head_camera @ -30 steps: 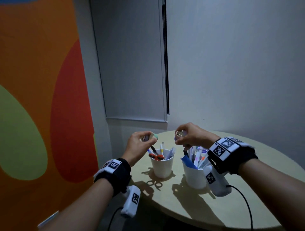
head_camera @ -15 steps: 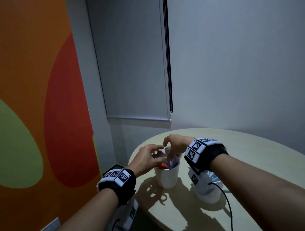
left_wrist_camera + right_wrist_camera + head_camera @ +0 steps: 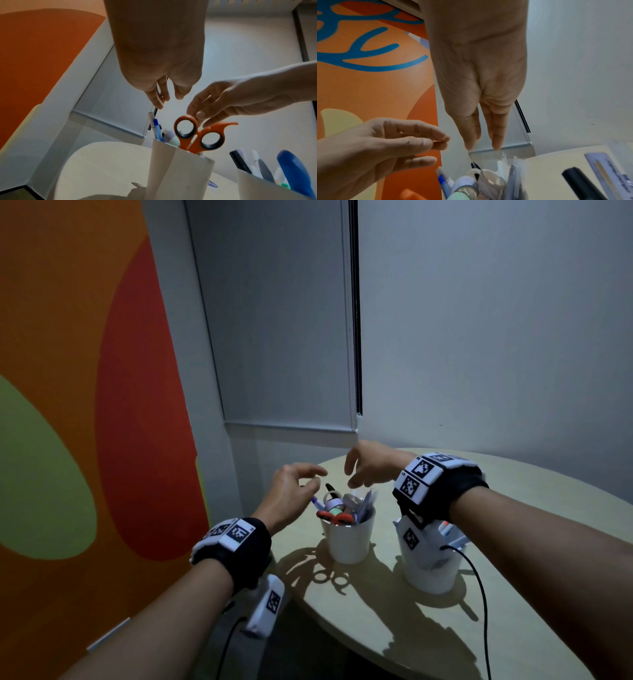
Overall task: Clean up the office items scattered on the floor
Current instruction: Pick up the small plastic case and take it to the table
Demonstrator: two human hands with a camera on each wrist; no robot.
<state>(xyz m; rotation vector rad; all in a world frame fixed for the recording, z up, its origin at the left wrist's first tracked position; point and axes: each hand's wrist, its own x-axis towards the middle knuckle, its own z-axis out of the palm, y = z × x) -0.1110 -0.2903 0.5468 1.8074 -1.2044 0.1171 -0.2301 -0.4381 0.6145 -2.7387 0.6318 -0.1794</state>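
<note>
Right now both hands hang over the nearer white cup (image 3: 347, 537), which stands on the round tabletop (image 3: 513, 594) close to its left edge. Left hand (image 3: 291, 494): fingers loosely spread, holding nothing. Right hand (image 3: 368, 463): fingers straight and pointing down, a little apart, also holding nothing. Cup is crammed: orange-handled scissors (image 3: 199, 136) stand handles-up above the rim, a blue pen (image 3: 157, 129) leans on the left side, tape rolls (image 3: 334, 506) sit on top, and a clear ruler with a dark edge sticks well above everything. A second white cup (image 3: 431, 573) just to the right holds markers and a blue tool, partly hidden behind the right wrist gear. Risks, judged from here: the tape rolls look perched on top of the pile rather than seated, so a brush from either hand could roll them off onto the tabletop or back to the floor. The left-wrist view puts the right thumb very near a scissor loop; snagging it on the way up could tip the whole cup. With the cup so near the tabletop edge, a tip to the left likely spills over the side. The cable on the right wrist trails by the second cup and could drag it. The floor is barely in view, so I cannot tell whether items remain there.
</note>
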